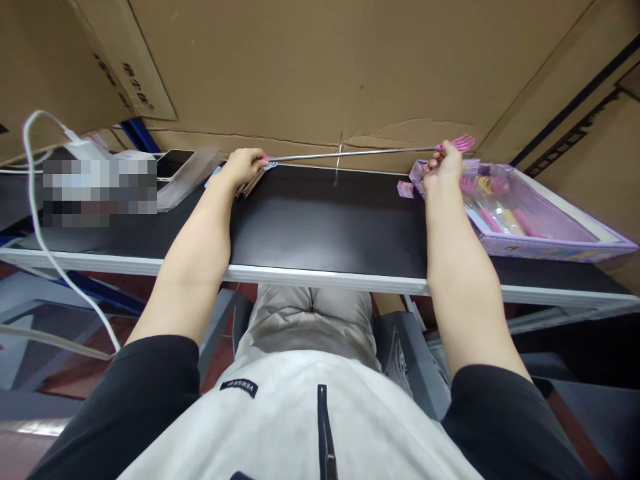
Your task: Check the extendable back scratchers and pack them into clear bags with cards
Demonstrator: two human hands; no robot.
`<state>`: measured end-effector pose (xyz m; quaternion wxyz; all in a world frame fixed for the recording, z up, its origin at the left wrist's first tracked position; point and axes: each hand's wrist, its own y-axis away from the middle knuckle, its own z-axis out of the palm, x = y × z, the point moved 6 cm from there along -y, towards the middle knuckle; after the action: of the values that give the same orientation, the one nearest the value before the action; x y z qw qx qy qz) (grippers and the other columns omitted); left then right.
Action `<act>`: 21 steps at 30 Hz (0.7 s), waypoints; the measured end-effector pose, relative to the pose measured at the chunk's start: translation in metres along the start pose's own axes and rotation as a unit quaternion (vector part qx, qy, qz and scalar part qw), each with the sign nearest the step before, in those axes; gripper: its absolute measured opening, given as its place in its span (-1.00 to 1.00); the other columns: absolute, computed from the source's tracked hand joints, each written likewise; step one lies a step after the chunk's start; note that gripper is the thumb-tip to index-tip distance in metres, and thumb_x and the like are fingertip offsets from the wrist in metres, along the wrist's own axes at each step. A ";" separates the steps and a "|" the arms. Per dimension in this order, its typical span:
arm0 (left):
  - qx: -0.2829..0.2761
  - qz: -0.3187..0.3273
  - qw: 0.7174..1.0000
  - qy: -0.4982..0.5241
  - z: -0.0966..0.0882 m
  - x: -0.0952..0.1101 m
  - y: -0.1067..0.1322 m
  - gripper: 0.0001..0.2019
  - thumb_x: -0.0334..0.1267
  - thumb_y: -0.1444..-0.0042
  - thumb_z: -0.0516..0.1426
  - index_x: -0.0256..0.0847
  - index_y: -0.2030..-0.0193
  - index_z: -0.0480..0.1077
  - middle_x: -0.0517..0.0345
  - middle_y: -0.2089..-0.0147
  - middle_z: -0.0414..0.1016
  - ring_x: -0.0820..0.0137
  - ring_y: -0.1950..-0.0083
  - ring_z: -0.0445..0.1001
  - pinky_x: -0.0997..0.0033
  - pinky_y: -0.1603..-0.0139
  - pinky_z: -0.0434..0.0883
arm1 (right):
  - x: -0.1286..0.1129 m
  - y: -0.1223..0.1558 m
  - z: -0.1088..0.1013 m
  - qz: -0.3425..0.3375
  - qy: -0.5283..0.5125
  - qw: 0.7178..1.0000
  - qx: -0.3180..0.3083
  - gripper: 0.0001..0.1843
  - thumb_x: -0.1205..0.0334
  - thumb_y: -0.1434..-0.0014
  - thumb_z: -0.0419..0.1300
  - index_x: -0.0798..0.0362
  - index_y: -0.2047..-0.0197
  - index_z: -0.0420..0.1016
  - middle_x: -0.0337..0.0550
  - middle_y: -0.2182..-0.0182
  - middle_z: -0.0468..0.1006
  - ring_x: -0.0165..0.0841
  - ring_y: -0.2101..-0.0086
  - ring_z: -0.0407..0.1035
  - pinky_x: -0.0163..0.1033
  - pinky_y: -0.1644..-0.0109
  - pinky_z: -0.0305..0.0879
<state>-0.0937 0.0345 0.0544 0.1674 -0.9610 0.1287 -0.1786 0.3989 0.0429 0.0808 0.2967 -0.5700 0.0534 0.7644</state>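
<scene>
Stretched between my two hands is a telescopic back scratcher [355, 153] with a long, thin metal rod and a pink claw-shaped head. My left hand [245, 165] is closed on its left end, where a bit of pink shows. At the right, my right hand [447, 167] grips it just below the claw, which sticks out past the fingers. Under my left hand lie several metal rods [249, 185] with a light-blue claw [271, 166], partly hidden by the hand and forearm. A small pink piece [405, 189] rests on the table left of my right wrist.
A purple open box [560, 250] with pink, yellow and clear-wrapped items stands on the right of the black table [330, 227]. Left are a phone [175, 164], a clear plastic sleeve [187, 183] and a white cable [37, 200]. A cardboard wall [325, 67] rises behind the table.
</scene>
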 end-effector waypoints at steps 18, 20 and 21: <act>-0.046 0.126 0.990 0.033 0.048 0.144 0.016 -0.72 -0.13 -0.39 0.16 -0.26 0.10 0.65 -0.05 0.22 0.68 0.16 0.11 0.62 0.25 -0.01 0.40 | 0.036 0.117 0.113 0.076 0.078 0.980 -0.168 -0.59 0.10 -0.39 0.45 -0.01 0.32 0.31 -0.46 0.57 0.29 -0.60 0.61 0.13 -0.46 0.54 0.07; -0.050 0.119 0.991 0.031 0.047 0.143 0.017 -0.72 -0.15 -0.39 0.17 -0.28 0.10 0.65 -0.08 0.21 0.68 0.16 0.11 0.62 0.24 -0.01 0.40 | 0.034 0.115 0.109 0.081 0.083 0.979 -0.169 -0.59 0.11 -0.39 0.45 -0.02 0.32 0.30 -0.45 0.57 0.29 -0.60 0.61 0.14 -0.46 0.54 0.08; -0.050 0.119 0.991 0.031 0.046 0.143 0.018 -0.72 -0.16 -0.39 0.17 -0.29 0.10 0.66 -0.09 0.20 0.69 0.16 0.11 0.62 0.24 -0.01 0.39 | 0.034 0.115 0.109 0.080 0.085 0.978 -0.170 -0.58 0.10 -0.39 0.45 -0.02 0.32 0.30 -0.45 0.57 0.29 -0.59 0.60 0.14 -0.46 0.54 0.08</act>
<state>0.0504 -0.0128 0.0503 0.1351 -0.9401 0.2556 -0.1808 0.2424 0.0079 0.0586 0.1274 -0.6690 -0.0069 0.7323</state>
